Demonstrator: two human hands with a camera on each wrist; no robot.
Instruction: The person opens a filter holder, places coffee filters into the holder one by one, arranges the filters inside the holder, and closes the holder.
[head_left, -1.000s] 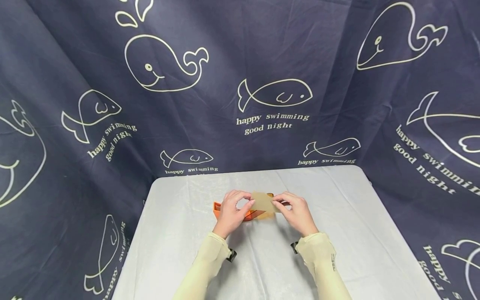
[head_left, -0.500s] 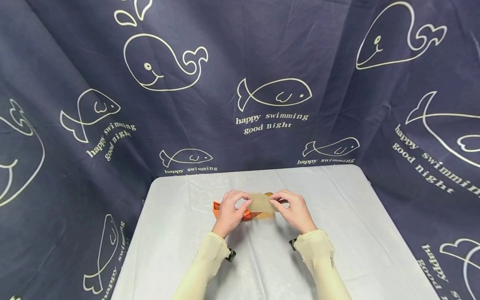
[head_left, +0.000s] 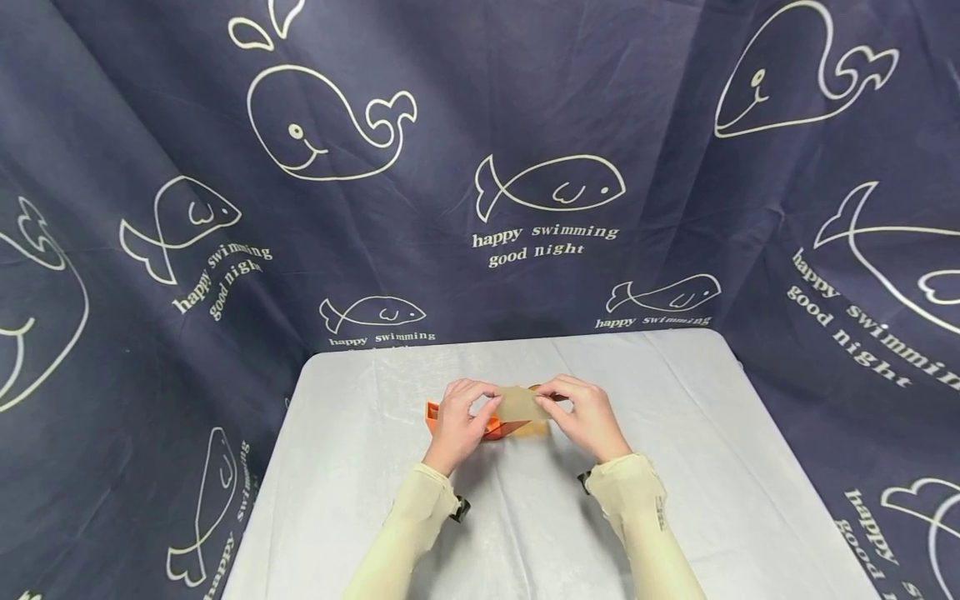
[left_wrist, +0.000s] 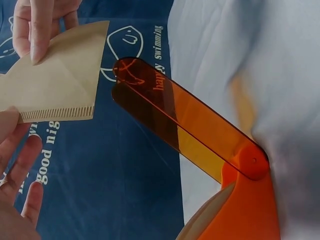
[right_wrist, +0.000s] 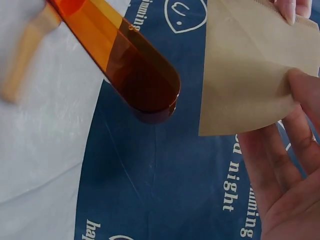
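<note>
Both hands pinch one brown paper coffee filter and hold it up above the table. My left hand has its thumb and finger on the filter's left edge. The right hand grips the opposite edge, and its other fingers lie behind the paper in the right wrist view. A crimped seam runs along one side of the filter. Just beyond it is an orange filter holder with its see-through amber lid swung up. The curved edge of brown paper shows inside the holder.
The holder rests on a table covered by a pale cloth. A dark blue curtain with whale and fish drawings surrounds the back and sides. An amber tint falls on the cloth beside the holder.
The right hand has shifted slightly left, closer to the left hand, and the filter has moved a little left with it. The holder has stayed in place.
</note>
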